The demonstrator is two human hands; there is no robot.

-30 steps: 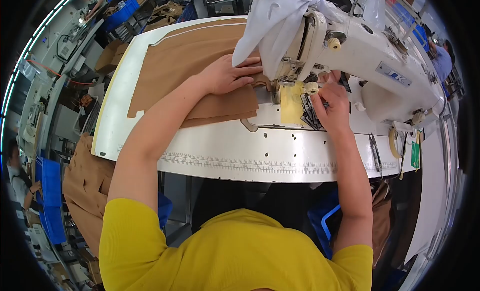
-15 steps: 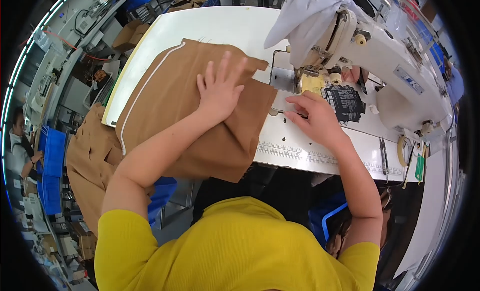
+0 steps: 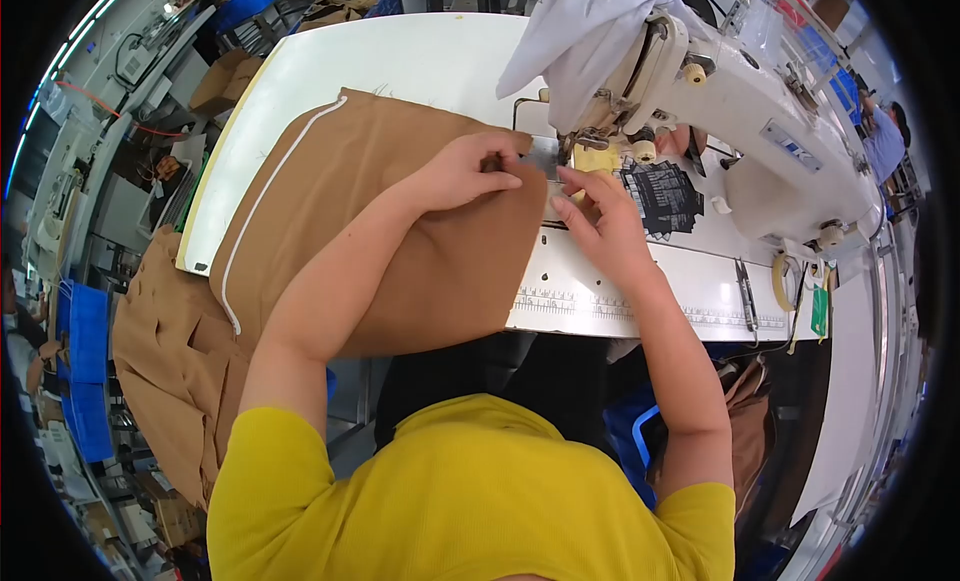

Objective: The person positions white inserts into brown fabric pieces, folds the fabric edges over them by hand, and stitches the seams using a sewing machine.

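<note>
"What's changed, head view?"
"The left hand [image 3: 455,176], flat before, now curls over the brown cloth [image 3: 400,271], left of the sewing machine [image 3: 740,136]; its edge looks handier."
"Gripped?"
"Can't tell (fingers hide it). Right hand [image 3: 612,231]: loosely open, near the machine."

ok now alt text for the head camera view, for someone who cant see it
A person's left hand touches brown fabric on a white sewing table, the right hand beside its edge. Behind the hands stands a sewing machine, with black labels near its needle area.
</note>
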